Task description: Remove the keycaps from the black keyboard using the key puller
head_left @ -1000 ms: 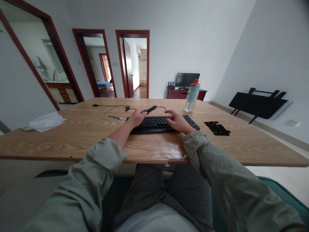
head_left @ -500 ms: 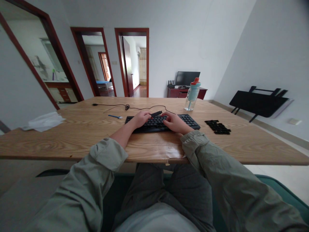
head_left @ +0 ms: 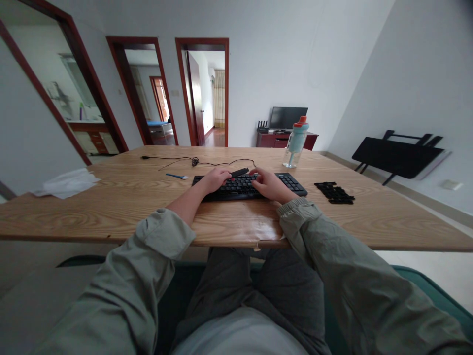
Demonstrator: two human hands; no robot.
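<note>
A black keyboard (head_left: 242, 194) lies across the table in front of me. My left hand (head_left: 215, 179) is closed round one end of a short black bar (head_left: 239, 172), held slantwise over the top rows of keys; its exact kind is unclear. Over the keyboard's right half, my right hand (head_left: 269, 184) is curled, with thumb and index finger apart near the bar's free end. Nothing shows between those two fingers, while the others are hidden behind them. A thin black cable (head_left: 218, 163) runs behind the keyboard to a plug at the left.
A small blue brush (head_left: 176, 176) lies left of the keyboard. Several small black pieces (head_left: 334, 192) lie in a cluster to its right. Crumpled white tissue (head_left: 66, 183) rests at the far left. A water bottle (head_left: 295, 143) stands behind, on the wooden table (head_left: 140, 217).
My right hand's thumb and index finger have shifted slightly right and spread a little. My left hand keeps hold of the black bar, which has hardly moved.
</note>
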